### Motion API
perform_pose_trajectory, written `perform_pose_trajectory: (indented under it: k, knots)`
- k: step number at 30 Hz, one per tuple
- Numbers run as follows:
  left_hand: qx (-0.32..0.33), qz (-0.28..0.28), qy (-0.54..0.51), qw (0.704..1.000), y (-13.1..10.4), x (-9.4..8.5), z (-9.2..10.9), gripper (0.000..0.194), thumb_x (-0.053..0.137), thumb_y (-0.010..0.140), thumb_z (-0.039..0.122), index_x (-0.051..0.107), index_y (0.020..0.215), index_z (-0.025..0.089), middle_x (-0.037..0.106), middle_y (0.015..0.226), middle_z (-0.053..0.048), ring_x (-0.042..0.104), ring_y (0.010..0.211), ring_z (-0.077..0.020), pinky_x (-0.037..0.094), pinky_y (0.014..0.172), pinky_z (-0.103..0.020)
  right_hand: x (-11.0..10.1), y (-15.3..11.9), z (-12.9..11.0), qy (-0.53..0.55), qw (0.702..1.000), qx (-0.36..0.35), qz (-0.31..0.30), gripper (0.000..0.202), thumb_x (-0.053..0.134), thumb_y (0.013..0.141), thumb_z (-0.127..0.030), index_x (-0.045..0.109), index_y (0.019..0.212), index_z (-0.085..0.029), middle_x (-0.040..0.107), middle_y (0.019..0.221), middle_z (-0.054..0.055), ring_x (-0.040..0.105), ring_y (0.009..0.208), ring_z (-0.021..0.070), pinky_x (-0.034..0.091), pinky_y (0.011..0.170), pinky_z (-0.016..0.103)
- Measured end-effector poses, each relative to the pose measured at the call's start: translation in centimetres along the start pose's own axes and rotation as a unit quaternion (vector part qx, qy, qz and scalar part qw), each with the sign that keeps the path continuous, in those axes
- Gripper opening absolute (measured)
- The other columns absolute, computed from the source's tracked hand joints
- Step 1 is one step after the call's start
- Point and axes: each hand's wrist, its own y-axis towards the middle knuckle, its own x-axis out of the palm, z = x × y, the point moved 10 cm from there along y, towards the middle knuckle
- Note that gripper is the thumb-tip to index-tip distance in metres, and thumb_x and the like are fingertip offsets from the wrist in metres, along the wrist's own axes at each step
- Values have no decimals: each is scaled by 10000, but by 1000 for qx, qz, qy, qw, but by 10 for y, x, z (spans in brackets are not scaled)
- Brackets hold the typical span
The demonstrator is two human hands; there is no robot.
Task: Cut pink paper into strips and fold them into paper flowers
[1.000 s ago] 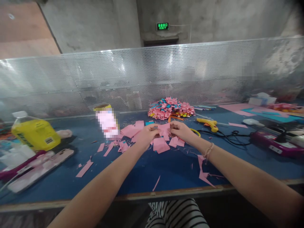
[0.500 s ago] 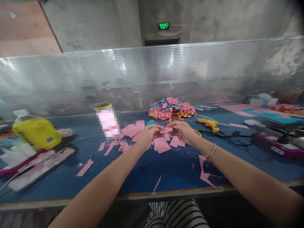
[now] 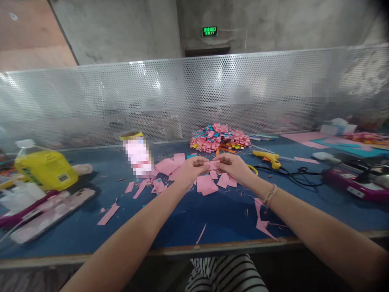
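Observation:
Between my fingertips is a small piece of pink paper [image 3: 213,165]. My left hand [image 3: 194,170] pinches its left end, and my right hand [image 3: 232,166] pinches the other. Under and just in front of the hands lie loose pink paper pieces [image 3: 207,185], some partly hidden by the fingers. Larger pink sheets [image 3: 168,166] rest left of my left hand, among narrow scraps. Behind the hands stands a mound of folded pink, blue and yellow paper pieces [image 3: 217,138].
A yellow glue gun [image 3: 267,157] and its black cord lie to the right, near a purple power strip [image 3: 355,184]. On the left are a bottle of yellow liquid [image 3: 45,166] and a pink phone [image 3: 54,215]. A perforated metal screen [image 3: 170,93] borders the table's back.
Both hands stay in nearly the same place. The pink paper between them now looks narrower and flatter, and the fingers have closed in along it.

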Motion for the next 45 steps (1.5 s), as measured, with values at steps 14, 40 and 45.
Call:
perform_pose_trajectory:
  k: [14,40,45]
  knots:
    - [12,8,60,998,0,-1,2,170,649,558,145,550,693,118,592,606,-4,571,576,-90,498,641,-273,2,1,-3,-68,997,-37,-17,170,561,679,-303,559,796,-179,595,691,11,570,598,117,482,594,271]
    - [19,99,27,994,3,-34,13,91,649,556,209,596,595,145,572,592,5,555,575,-93,478,596,-251,-48,10,12,-55,994,35,90,133,601,610,-270,566,673,-158,592,600,6,583,594,121,487,637,277]
    - [2,91,27,995,-1,-24,8,129,666,535,234,587,553,133,526,516,18,433,454,-41,354,452,-184,-8,2,-1,-26,999,12,14,243,604,615,-270,508,820,-183,578,766,10,576,670,121,489,611,266]
